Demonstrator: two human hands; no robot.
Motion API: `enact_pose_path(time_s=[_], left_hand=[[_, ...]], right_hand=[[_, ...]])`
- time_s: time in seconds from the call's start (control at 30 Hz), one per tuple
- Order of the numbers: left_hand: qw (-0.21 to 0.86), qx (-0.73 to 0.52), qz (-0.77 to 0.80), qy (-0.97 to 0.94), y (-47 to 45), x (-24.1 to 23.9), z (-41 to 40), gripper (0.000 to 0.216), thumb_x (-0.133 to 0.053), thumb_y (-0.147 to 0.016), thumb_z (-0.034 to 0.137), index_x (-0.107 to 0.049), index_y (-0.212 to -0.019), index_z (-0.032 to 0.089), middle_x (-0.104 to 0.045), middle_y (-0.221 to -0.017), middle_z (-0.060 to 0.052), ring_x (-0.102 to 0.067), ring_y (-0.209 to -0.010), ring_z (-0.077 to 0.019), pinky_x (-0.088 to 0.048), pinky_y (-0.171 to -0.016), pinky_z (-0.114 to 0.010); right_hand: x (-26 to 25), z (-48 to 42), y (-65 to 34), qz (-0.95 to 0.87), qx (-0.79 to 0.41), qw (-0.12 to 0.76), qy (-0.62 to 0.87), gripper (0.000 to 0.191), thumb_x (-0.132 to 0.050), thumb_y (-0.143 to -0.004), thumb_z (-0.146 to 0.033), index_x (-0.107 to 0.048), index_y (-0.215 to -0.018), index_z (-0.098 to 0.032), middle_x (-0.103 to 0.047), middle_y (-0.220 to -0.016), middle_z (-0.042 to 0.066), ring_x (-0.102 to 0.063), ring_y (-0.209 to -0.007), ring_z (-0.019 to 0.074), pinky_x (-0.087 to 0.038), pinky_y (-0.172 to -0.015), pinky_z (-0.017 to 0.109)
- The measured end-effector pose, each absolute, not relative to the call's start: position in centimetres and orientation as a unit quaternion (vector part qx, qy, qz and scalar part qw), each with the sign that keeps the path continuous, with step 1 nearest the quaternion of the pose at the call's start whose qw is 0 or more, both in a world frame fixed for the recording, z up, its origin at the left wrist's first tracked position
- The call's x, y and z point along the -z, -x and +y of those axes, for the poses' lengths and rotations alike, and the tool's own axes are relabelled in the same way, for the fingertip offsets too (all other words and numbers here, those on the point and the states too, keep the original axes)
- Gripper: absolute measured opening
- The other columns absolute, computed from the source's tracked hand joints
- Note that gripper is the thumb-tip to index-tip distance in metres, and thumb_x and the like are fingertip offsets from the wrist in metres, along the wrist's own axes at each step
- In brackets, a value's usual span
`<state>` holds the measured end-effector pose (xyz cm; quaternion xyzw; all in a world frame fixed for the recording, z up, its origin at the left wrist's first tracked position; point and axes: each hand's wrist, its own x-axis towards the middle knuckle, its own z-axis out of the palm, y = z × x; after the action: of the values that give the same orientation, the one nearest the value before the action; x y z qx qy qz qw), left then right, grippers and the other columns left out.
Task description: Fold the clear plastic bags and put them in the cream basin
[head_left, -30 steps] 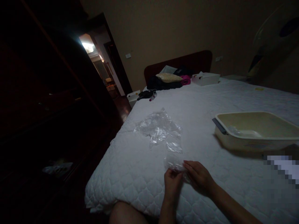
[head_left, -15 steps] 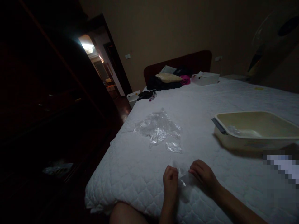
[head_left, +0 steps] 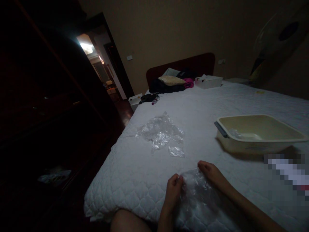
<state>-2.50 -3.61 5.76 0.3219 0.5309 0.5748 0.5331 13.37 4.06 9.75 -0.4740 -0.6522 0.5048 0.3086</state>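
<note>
A clear plastic bag (head_left: 199, 190) is stretched between my two hands over the near edge of the bed. My left hand (head_left: 174, 188) is closed, pinching the bag's left upper corner. On the other side, my right hand (head_left: 211, 174) pinches its right upper corner. The bag hangs down toward me and looks flat and see-through. Farther up the bed lies a crumpled heap of clear plastic bags (head_left: 161, 133), with one flatter piece (head_left: 176, 151) at its near side, apart from my hands.
A cream plastic bin (head_left: 256, 146) with grey handles stands to the right, some clear plastic inside. The white quilted bedspread (head_left: 135, 174) drops off at the left. Clothes and a cushion (head_left: 171, 80) lie by the headboard, beside a white box (head_left: 209, 81). A fan (head_left: 280, 42) stands at far right.
The bag has been spread from a bunched shape to a wide sheet. My hands have moved farther apart, both still gripping it. The view has shifted slightly to the right.
</note>
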Motion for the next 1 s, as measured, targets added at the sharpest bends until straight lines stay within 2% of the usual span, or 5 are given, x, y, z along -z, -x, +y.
enact_pose_path(time_s=[0.23, 0.43, 0.63, 0.87, 1.0], left_hand=[[0.572, -0.576, 0.521, -0.265, 2.7, -6.0, -3.6, 0.067, -0.045, -0.065, 0.078, -0.057, -0.06, 0.012, -0.058, -0.051, -0.006, -0.054, -0.044, -0.0158, -0.041, -0.048, -0.027], [0.582, -0.584, 0.492, -0.279, 3.4, -5.6, -4.2, 0.057, -0.053, -0.07, 0.067, -0.063, -0.065, 0.011, -0.064, -0.062, -0.009, -0.061, -0.06, -0.0213, -0.046, -0.061, -0.031], [0.588, -0.642, 0.386, -0.306, 3.7, -6.0, -4.1, 0.055, -0.077, -0.059, 0.042, -0.059, -0.106, 0.021, -0.054, -0.12, -0.012, -0.052, -0.109, -0.0278, -0.041, -0.09, -0.037], [0.572, -0.583, 0.356, -0.454, 2.2, -5.8, -4.1, 0.083, -0.082, -0.053, 0.028, -0.042, -0.126, 0.026, -0.048, -0.125, -0.013, -0.051, -0.107, -0.0268, -0.041, -0.09, -0.04], [0.52, -0.57, 0.417, -0.481, 1.2, -6.2, -4.4, 0.077, -0.079, -0.057, 0.023, -0.043, -0.125, 0.024, -0.054, -0.113, -0.009, -0.055, -0.099, -0.0226, -0.041, -0.091, -0.038]], right_hand=[[-10.1, 2.7, -14.5, -0.71, -0.484, 0.316, 0.402, 0.057, -0.07, -0.057, -0.046, -0.048, -0.103, -0.021, -0.06, -0.097, 0.006, -0.058, -0.087, 0.022, -0.047, -0.074, 0.031], [-10.4, 3.9, -15.3, -0.61, -0.515, 0.356, 0.486, 0.041, -0.044, -0.076, -0.06, -0.054, -0.082, -0.02, -0.052, -0.053, -0.003, -0.05, -0.046, 0.0134, -0.04, -0.045, 0.024], [-11.1, 4.9, -15.6, -0.66, -0.463, 0.331, 0.49, 0.046, -0.047, -0.073, -0.063, -0.059, -0.065, -0.019, -0.058, -0.059, 0.0, -0.054, -0.057, 0.0161, -0.041, -0.054, 0.026], [-11.6, 4.6, -14.6, -0.702, -0.498, 0.247, 0.446, 0.052, -0.045, -0.072, -0.066, -0.058, -0.058, -0.018, -0.055, -0.054, 0.0, -0.05, -0.056, 0.0157, -0.039, -0.053, 0.026], [-11.1, 4.4, -13.9, -0.716, -0.488, 0.217, 0.45, 0.055, -0.044, -0.072, -0.068, -0.057, -0.056, -0.017, -0.053, -0.054, 0.0, -0.048, -0.055, 0.0143, -0.038, -0.055, 0.027]])
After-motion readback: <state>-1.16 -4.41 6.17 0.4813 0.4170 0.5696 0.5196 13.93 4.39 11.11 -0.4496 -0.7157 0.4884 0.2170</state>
